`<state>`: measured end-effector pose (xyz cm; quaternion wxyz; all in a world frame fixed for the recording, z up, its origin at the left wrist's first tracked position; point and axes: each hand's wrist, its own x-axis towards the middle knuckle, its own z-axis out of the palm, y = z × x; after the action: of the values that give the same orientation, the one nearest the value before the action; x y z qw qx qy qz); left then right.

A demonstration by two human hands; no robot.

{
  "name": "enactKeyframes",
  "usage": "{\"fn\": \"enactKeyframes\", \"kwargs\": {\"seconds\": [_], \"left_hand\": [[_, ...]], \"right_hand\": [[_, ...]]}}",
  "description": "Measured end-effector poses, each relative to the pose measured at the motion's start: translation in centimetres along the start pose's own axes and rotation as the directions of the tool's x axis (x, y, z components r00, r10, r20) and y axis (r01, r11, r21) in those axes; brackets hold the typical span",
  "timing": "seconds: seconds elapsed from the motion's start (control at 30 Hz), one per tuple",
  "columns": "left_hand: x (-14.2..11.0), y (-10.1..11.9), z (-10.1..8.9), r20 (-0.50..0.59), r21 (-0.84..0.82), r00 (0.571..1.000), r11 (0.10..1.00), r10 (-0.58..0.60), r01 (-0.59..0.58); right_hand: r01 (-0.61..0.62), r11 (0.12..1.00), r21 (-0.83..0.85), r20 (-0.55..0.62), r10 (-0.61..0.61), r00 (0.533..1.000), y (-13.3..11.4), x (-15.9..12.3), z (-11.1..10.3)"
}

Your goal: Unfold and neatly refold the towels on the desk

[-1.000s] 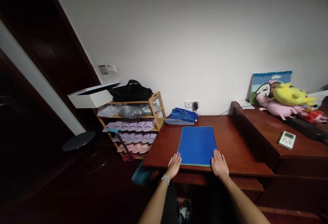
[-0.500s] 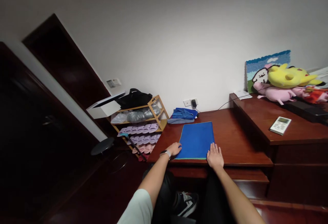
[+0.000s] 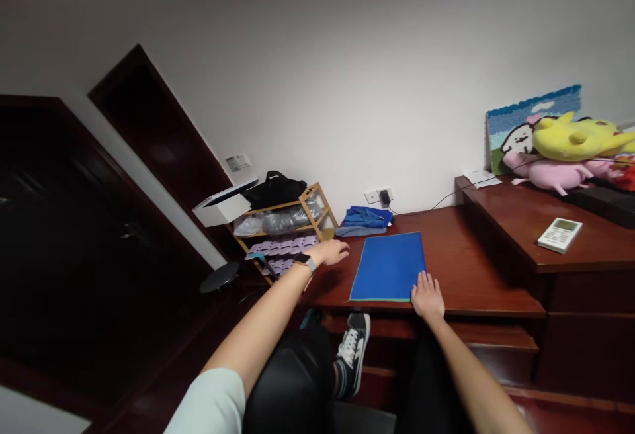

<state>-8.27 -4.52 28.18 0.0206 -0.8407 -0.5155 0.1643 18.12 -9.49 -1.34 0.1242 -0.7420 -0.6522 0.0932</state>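
A blue cloth with a green edge lies flat on the reddish-brown desk. My right hand rests at its near right corner, fingers stretched out flat. Raised over the desk's left side is my left hand, apart from the cloth, with loose fingers and nothing held; a watch is on that wrist. Behind the cloth, near the wall, sits a folded pile of blue fabric on a greyer folded piece.
A wooden rack with slippers, a black bag and a white box stands left. On the raised right section lie a white calculator-like device, plush toys and a picture. A black plug trails a cord.
My left hand has left the cloth's left edge and moved up and to the left. My right hand stays at the near right corner. The camera view has shifted.
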Motion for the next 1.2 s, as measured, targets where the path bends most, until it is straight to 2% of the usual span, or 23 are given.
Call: {"fn": "enactKeyframes", "kwargs": {"seconds": [0.13,0.23,0.3,0.4,0.53,0.6,0.67,0.77,0.87,0.93,1.07,1.2], "left_hand": [[-1.3,-0.4,2.2,0.105,-0.005,0.994,1.000,0.017,-0.017],[1.1,-0.7,3.5,0.124,-0.024,0.990,0.998,0.060,-0.058],[4.6,-0.6,4.2,0.101,-0.054,0.989,0.993,0.109,-0.104],[11.9,-0.3,5.7,0.022,-0.132,0.983,0.976,0.180,-0.176],[21.9,0.1,9.4,-0.141,-0.280,0.967,0.928,0.212,-0.244],[25.1,0.2,11.4,-0.225,-0.356,0.955,0.896,0.193,-0.265],[26.6,0.6,13.1,-0.294,-0.419,0.944,0.868,0.148,-0.266],[26.6,1.8,15.1,-0.371,-0.472,0.926,0.846,0.064,-0.247],[25.5,3.4,16.5,-0.464,-0.455,0.886,0.864,-0.021,-0.218],[24.6,4.4,17.5,-0.496,-0.417,0.867,0.887,-0.037,-0.201],[22.7,6.5,19.6,-0.458,-0.417,0.884,0.900,-0.087,-0.127],[20.3,9.3,21.1,-0.358,-0.500,0.916,0.866,-0.182,-0.024]], "right_hand": [[0.011,1.000,-0.010,-0.010,-0.011,1.000,-0.1,-0.4,-0.3],[0.020,1.000,-0.022,-0.035,-0.020,0.999,-0.3,-0.3,-0.2],[0.030,0.999,-0.028,-0.054,-0.032,0.998,-0.2,0.1,0.4],[0.052,0.999,-0.003,-0.098,-0.052,0.994,0.4,0.8,2.7],[0.108,0.993,0.047,-0.236,-0.094,0.967,2.3,1.4,6.7],[0.151,0.988,0.037,-0.296,-0.134,0.946,3.4,1.6,8.4],[0.171,0.985,0.010,-0.331,-0.158,0.930,4.5,1.6,9.5],[0.172,0.985,-0.024,-0.332,-0.170,0.928,5.4,1.4,9.6],[0.170,0.985,0.005,-0.256,-0.163,0.953,5.0,1.0,8.3],[0.151,0.988,0.026,-0.221,-0.142,0.965,4.3,0.8,7.1],[0.091,0.995,-0.039,-0.191,-0.097,0.977,2.9,0.5,4.8],[0.043,0.988,-0.146,-0.141,-0.063,0.988,2.6,-0.7,3.3]]}}
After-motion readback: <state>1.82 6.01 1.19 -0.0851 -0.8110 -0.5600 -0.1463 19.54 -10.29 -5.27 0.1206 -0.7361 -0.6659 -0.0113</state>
